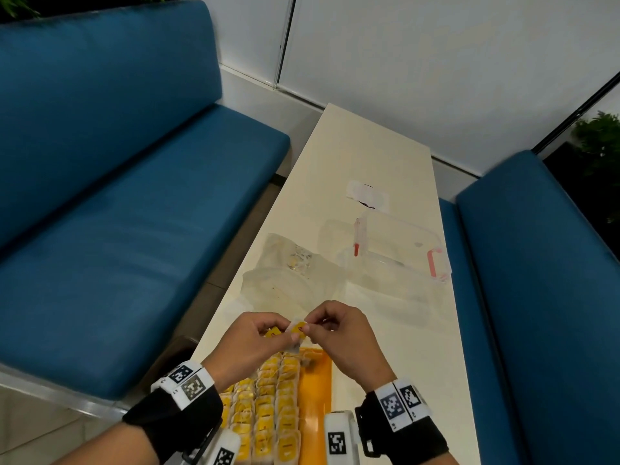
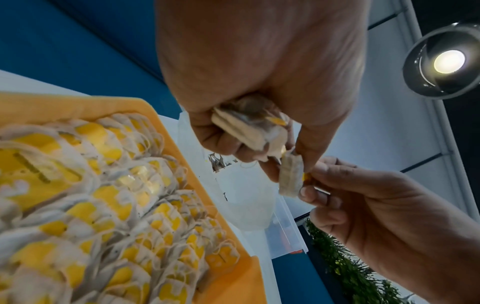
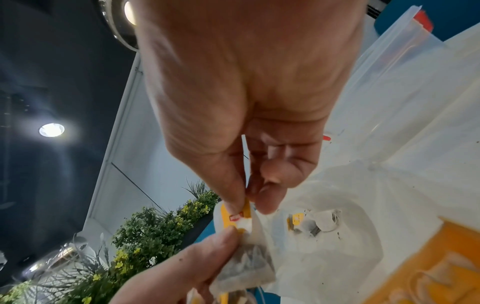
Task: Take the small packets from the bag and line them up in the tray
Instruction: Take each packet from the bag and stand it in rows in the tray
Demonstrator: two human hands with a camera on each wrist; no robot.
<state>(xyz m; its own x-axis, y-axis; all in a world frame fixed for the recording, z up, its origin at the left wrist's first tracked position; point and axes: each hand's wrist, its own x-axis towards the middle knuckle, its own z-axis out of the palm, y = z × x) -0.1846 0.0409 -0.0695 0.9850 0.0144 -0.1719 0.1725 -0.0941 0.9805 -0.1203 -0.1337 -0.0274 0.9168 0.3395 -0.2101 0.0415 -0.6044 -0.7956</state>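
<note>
A small packet (image 1: 298, 328) hangs between both hands, right hand (image 1: 339, 337) pinching its yellow tag, left hand (image 1: 248, 340) gripping more packets, above the tray's (image 1: 315, 391) far edge.

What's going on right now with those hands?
Left hand grips spare packets; right hand pinches one packet with it. Tray mostly filled. Nothing blocking.

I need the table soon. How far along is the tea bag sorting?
Mostly done: rows of tea bags fill most of the orange tray, with one bare strip on its right side. In hand: the left hand grips a small bunch, and the right hand pinches one tea bag off it. Left: a few still lie in the clear bag.
</note>
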